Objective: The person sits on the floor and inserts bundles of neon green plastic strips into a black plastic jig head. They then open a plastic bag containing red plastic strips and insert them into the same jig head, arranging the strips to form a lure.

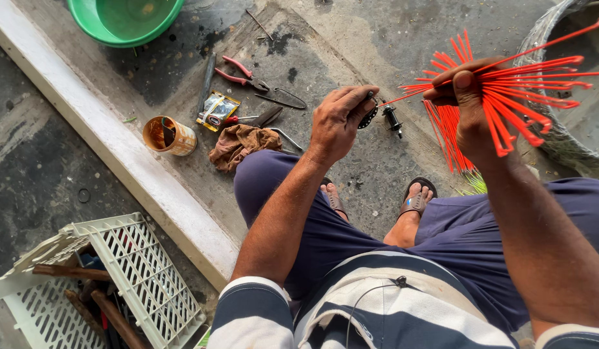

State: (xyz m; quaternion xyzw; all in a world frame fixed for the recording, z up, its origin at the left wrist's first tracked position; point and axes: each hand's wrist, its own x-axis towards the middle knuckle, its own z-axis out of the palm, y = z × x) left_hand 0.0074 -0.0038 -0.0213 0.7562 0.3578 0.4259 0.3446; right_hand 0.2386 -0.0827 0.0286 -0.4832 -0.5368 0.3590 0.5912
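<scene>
Many orange spokes (506,90) in right hand (470,113), left hand (338,119) pinching hub (369,111)

1 green basin (122,22), 1 tin (169,136), 2 pliers (244,74) (approx.), 1 crate (138,271).
</scene>
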